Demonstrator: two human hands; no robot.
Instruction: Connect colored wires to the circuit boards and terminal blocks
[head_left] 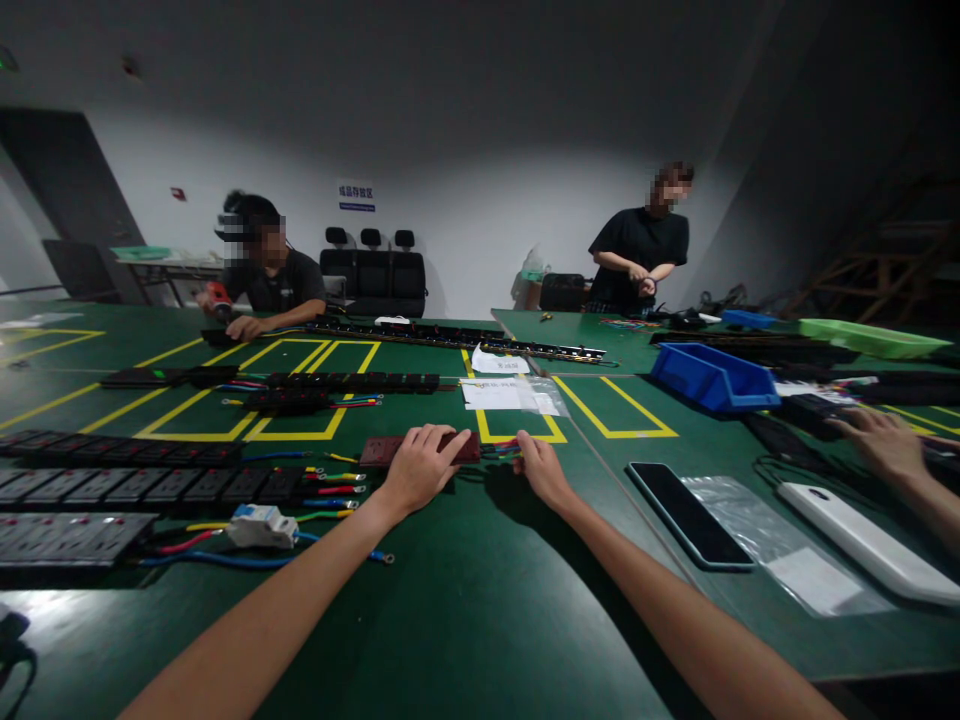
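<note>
My left hand (426, 468) lies over a dark red socket strip (380, 451), its fingers curled across the top and gripping it against the green table. Several thin coloured wires (498, 451) come out of the strip's right end. My right hand (541, 468) is closed around the far ends of these wires, thumb and fingers pinched together; the wire tips are hidden in it. A yellow-green wire (343, 458) shows at the strip's left end.
Black socket strips (135, 487) with ring-terminal wires and a grey-white breaker (262, 526) lie at left. A phone (688, 515), plastic bag (795, 540), white device (862, 540) and blue bin (714, 378) are at right. Another person's hand (885, 445) reaches in; two co-workers are across the table.
</note>
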